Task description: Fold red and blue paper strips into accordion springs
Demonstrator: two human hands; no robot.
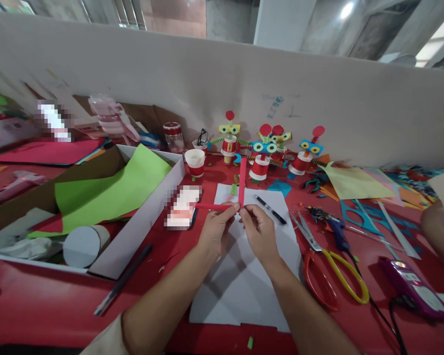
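Note:
Two red paper strips (243, 180) meet at a right angle between my fingertips, one pointing away from me and the other to the left. My left hand (216, 228) pinches the corner where they cross. On the same corner, my right hand (259, 229) is closed too, thumb and fingers pressed together. Both hands hover over a white paper sheet (240, 291) on the red table. A black pen (271, 209) lies on the sheet, right of my hands. Behind the strips is a green folded paper strip (234, 190), partly hidden.
Paper-cup robot figures (260, 167) stand along the grey partition. Scissors (327, 268), a blue glue gun (338, 234) and a purple device (416, 288) with cords lie right. A box (133, 236) of green paper is left, beside a phone (183, 207). Another person's hand (440, 222) shows far right.

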